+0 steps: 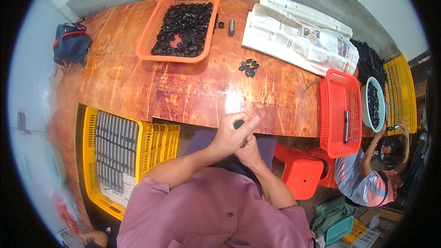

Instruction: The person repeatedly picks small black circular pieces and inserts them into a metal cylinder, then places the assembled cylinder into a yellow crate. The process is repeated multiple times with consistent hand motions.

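Note:
My left hand (231, 134) is closed around a piece of which only the black rounded end (238, 124) shows above the fingers. Just below it, touching, my right hand (249, 151) is closed too, and what lies inside it is hidden. Both hands are in front of my body at the table's near edge. Beyond them on the tabletop lies a small cluster of black oval caps (249, 68). Farther back stands a grey metal tube (231, 27), with a single black cap (221, 25) beside it.
An orange basket (143, 41) of black caps sits at the back left of the wooden table (193, 92). Newspapers (294, 36) lie back right, near a red basket (325, 110) holding a tube. A yellow crate (158, 142) of tubes stands left; a co-worker (367, 179) sits right.

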### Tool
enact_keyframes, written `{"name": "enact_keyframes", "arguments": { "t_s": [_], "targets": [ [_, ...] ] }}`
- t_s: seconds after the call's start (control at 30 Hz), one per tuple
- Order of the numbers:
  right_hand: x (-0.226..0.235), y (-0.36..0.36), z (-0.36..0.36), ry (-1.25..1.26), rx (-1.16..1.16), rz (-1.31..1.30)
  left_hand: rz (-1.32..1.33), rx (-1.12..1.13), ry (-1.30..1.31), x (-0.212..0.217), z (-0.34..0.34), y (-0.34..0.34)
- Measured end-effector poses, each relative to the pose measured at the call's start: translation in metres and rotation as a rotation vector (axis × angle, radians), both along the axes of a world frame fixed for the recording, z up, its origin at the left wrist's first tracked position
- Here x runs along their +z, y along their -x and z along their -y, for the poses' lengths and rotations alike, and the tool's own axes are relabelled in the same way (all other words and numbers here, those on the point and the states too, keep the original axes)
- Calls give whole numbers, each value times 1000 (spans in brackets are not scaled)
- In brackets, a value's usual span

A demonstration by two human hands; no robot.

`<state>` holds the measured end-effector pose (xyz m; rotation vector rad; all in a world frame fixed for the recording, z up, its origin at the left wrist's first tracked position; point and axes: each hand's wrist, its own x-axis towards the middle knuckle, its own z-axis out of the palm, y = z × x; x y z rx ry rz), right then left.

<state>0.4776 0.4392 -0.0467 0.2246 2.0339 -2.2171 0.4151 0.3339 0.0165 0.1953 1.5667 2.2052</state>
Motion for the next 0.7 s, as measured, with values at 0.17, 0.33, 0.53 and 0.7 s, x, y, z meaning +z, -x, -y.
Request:
{"name": "enact_keyframes", "arguments": {
  "t_s": [0.17, 0.33, 0.53, 0.7],
  "targets": [
    [-16, -4, -7, 142, 267, 57, 146, -171, -187, 1, 15, 1],
    [15, 4, -5, 157, 509, -1, -7, -467, -97, 12, 36, 11],
    [30, 17, -13, 99, 214, 133, 57, -170, -283, 1, 32, 25],
    [38, 20, -13, 14, 44, 159, -22, -165, 1, -30, 33, 14]
  ]
}}
